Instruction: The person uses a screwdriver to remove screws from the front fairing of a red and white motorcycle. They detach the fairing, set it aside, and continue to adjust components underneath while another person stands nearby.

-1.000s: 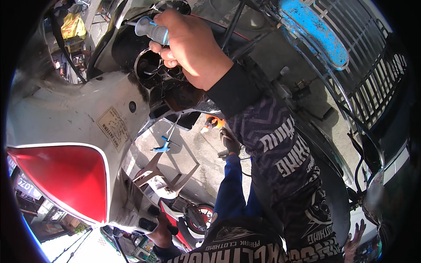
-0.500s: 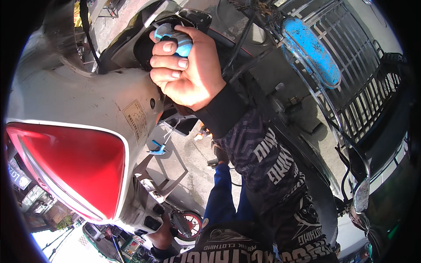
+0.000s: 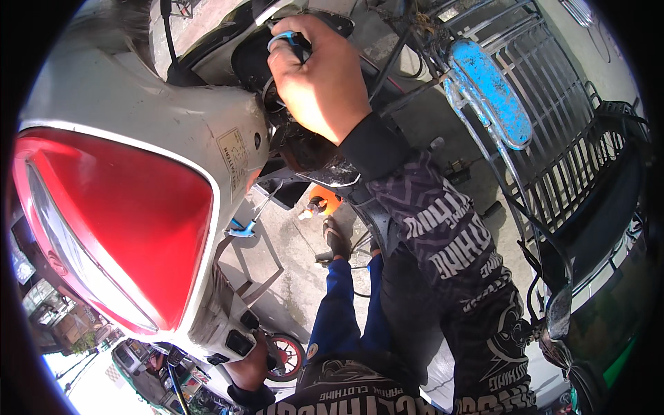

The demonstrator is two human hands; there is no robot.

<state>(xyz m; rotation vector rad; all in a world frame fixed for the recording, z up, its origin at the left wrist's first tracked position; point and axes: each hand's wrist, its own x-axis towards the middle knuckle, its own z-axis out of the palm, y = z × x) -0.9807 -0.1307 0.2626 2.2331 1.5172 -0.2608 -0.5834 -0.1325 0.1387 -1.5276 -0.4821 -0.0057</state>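
Note:
My right hand [image 3: 321,76] is closed round a screwdriver [image 3: 297,45] with a blue and black handle, at the top of the view. Its shaft and tip cannot be made out; the dark opening behind the motorcycle's pale plastic cover [image 3: 173,117] lies just beside it. A large red panel [image 3: 138,214] fills the cover's near side. Low on the left, my left hand [image 3: 249,366] rests against the lower end of the cover, its fingers hidden behind it. A blue-handled T-shaped tool [image 3: 241,229] with a thin metal shaft sits beside the cover's edge.
On the right stand a metal rack [image 3: 553,104] and a worn blue pad [image 3: 492,97] on a tube frame. An orange container [image 3: 328,198] is on the concrete floor by my foot. A red-rimmed wheel [image 3: 287,360] shows at lower left.
My right hand has turned so its back now faces up, and has shifted slightly right with the screwdriver still in it. The view has moved, revealing more of the orange container.

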